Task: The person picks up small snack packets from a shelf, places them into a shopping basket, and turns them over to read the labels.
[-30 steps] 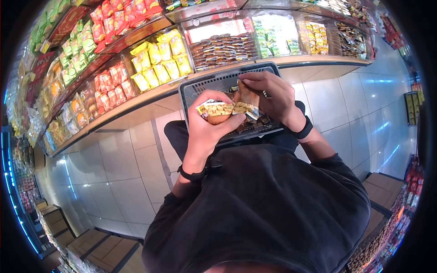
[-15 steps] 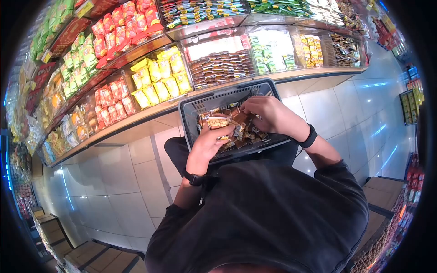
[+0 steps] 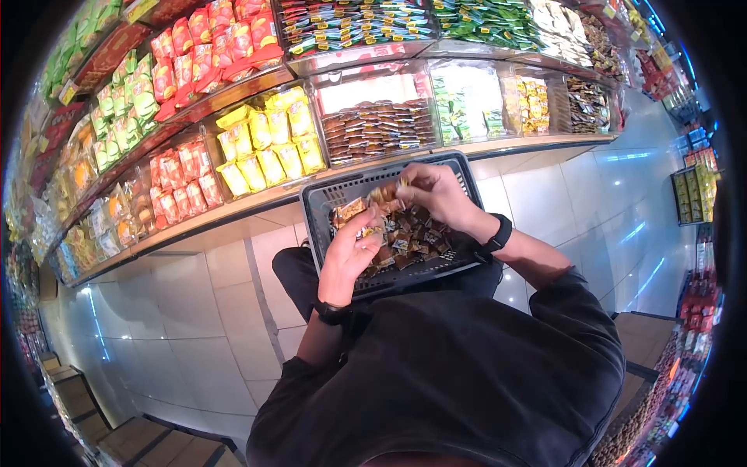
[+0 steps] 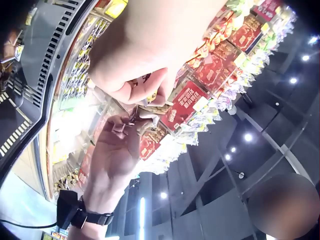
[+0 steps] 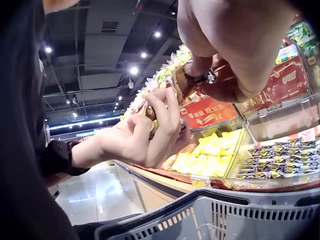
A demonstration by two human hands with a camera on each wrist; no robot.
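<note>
As I watch remotely, the left hand (image 3: pixel 350 253) grips at least 1 packet (image 5: pixel 151 115), the right hand (image 3: pixel 442 197) pinches 1 brown packet (image 5: pixel 183 83), over the basket (image 5: pixel 203 219) where more packets (image 3: pixel 408 245) lie heaped.

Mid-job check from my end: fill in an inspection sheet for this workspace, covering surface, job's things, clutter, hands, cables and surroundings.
Surface: grey slotted basket in front of the person; what bears its weight is hidden.
Job's things: brown packet between the hands, blurred in the head view.
Clutter: pile of small packets lying loosely in the basket.
Hands: left hand and right hand both pinch wrapping above the basket; whether it is one packet or two is unclear.
Cables: thin black cable from the right wrist's device; far end out of view.
Surroundings: stocked shelves, including yellow bags; tiled floor.
</note>
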